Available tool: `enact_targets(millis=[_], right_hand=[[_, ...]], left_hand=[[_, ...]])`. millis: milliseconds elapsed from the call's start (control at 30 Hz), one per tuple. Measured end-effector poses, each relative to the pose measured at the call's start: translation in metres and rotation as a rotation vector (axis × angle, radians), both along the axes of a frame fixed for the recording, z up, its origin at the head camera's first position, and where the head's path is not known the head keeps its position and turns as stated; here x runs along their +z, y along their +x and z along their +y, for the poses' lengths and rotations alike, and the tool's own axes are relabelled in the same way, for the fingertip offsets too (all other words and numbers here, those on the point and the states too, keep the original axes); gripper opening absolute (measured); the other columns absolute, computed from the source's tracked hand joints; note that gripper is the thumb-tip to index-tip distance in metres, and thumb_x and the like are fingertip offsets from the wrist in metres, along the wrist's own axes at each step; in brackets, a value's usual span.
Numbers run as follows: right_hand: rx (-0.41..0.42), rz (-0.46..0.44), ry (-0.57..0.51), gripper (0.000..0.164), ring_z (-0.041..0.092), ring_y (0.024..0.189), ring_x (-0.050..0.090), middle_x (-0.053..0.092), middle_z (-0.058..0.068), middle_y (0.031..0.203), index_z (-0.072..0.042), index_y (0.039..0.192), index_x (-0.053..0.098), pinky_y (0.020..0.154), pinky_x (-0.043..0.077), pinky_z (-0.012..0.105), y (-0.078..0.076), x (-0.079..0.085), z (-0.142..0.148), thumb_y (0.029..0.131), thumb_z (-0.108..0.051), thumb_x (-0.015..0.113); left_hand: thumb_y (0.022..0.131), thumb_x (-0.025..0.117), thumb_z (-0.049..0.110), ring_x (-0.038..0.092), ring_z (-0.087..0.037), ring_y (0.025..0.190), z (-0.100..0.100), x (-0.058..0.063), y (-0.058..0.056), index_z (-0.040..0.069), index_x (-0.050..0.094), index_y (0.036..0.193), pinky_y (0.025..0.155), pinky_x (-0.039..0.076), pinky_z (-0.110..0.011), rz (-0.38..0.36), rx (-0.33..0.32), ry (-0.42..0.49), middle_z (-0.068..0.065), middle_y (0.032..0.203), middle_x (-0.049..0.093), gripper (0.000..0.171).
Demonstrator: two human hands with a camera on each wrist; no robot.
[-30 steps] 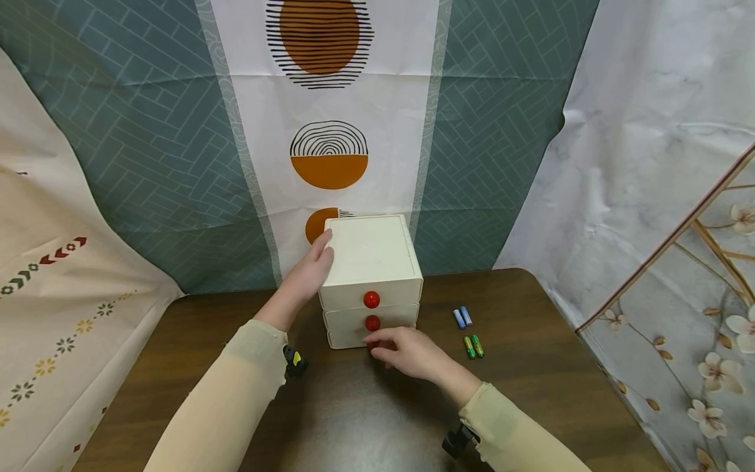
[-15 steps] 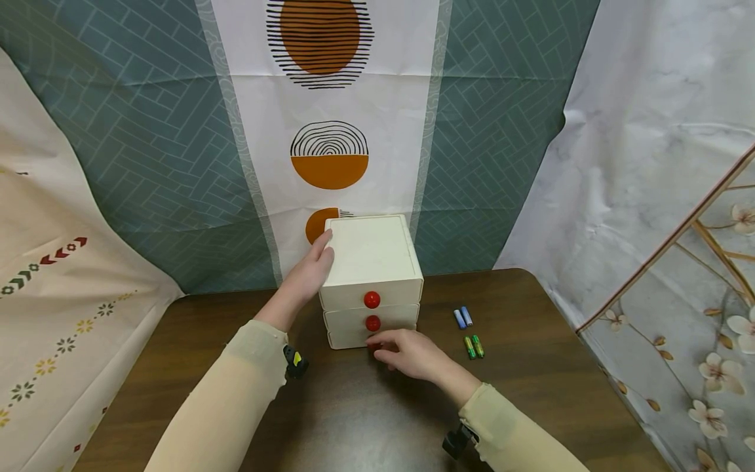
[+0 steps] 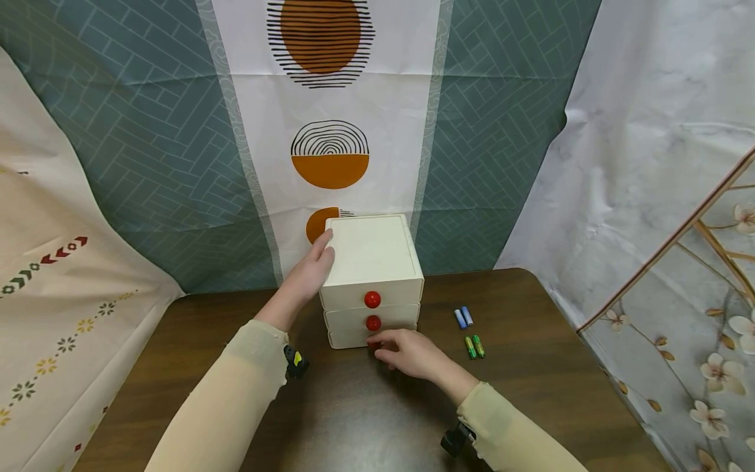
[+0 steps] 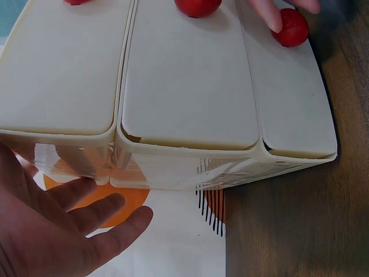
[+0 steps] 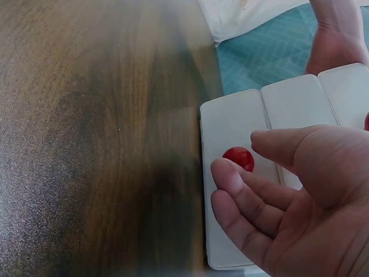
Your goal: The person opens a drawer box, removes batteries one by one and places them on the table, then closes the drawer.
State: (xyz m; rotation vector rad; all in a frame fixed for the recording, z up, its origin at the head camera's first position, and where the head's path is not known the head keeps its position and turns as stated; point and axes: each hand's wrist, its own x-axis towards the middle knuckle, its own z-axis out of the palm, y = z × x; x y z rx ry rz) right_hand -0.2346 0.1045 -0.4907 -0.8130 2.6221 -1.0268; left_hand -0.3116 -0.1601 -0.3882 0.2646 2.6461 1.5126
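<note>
A cream three-drawer box (image 3: 373,252) with round red knobs stands on the table. My left hand (image 3: 309,269) lies along its left side, fingers straight, thumb at the top edge. In the left wrist view the left hand (image 4: 63,225) shows spread fingers beside the box's side wall. My right hand (image 3: 409,354) is at the lowest drawer, thumb and curled fingers around its red knob (image 5: 238,158). The left wrist view shows a fingertip against that bottom knob (image 4: 290,27). All three drawer fronts look flush with the box.
Two blue-and-white batteries (image 3: 463,317) and two green batteries (image 3: 474,346) lie to the right of the box on the brown wooden table (image 3: 348,419). A patterned curtain (image 3: 330,105) hangs right behind the box.
My right hand has shifted very slightly to the right at the lowest knob. The left hand, the box and the batteries stay in place.
</note>
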Motion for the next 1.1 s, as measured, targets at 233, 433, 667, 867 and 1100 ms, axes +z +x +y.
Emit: enact_targets(millis=[233,433,667,867,1100], right_hand=[[-0.01,0.007,0.011,0.032,0.005,0.065,0.063,0.068,-0.009,0.075,-0.013,0.14,0.077,0.07,0.05,0.034,-0.002,-0.003,-0.001,0.11,-0.02,0.07],[-0.009,0.004,0.011,0.032,0.005,0.066,0.063,0.067,-0.01,0.075,-0.012,0.14,0.077,0.068,0.051,0.033,-0.003,-0.004,-0.001,0.109,-0.02,0.07],[-0.021,-0.011,0.002,0.031,0.006,0.065,0.062,0.07,-0.005,0.077,-0.013,0.139,0.076,0.067,0.05,0.032,-0.004,-0.006,-0.001,0.109,-0.02,0.071],[-0.028,-0.018,-0.016,0.035,0.007,0.065,0.063,0.071,-0.001,0.08,-0.012,0.143,0.075,0.067,0.051,0.032,-0.007,-0.008,-0.002,0.108,-0.018,0.072],[-0.025,-0.035,-0.04,0.035,0.009,0.066,0.064,0.069,-0.004,0.083,-0.011,0.143,0.075,0.064,0.053,0.032,-0.01,-0.011,-0.002,0.108,-0.016,0.071]], left_hand=[[0.119,0.028,0.05,0.008,-0.03,0.17,0.0,0.0,0.001,0.031,0.008,0.18,0.134,0.008,-0.062,0.014,-0.003,0.002,-0.002,0.186,0.007,0.067],[0.119,0.028,0.05,0.007,-0.03,0.17,0.0,0.0,0.0,0.031,0.008,0.18,0.134,0.007,-0.062,0.01,-0.002,0.004,-0.002,0.186,0.006,0.067],[0.119,0.028,0.05,0.007,-0.03,0.17,0.0,0.001,0.001,0.031,0.008,0.18,0.134,0.008,-0.062,0.007,-0.007,0.013,-0.002,0.186,0.006,0.067],[0.119,0.028,0.05,0.007,-0.031,0.17,0.0,0.001,0.001,0.031,0.007,0.18,0.134,0.008,-0.062,0.003,-0.01,0.019,-0.002,0.186,0.006,0.067],[0.119,0.028,0.05,0.008,-0.03,0.17,0.0,0.001,0.002,0.031,0.008,0.18,0.134,0.009,-0.062,-0.001,-0.01,0.032,-0.002,0.186,0.006,0.067]])
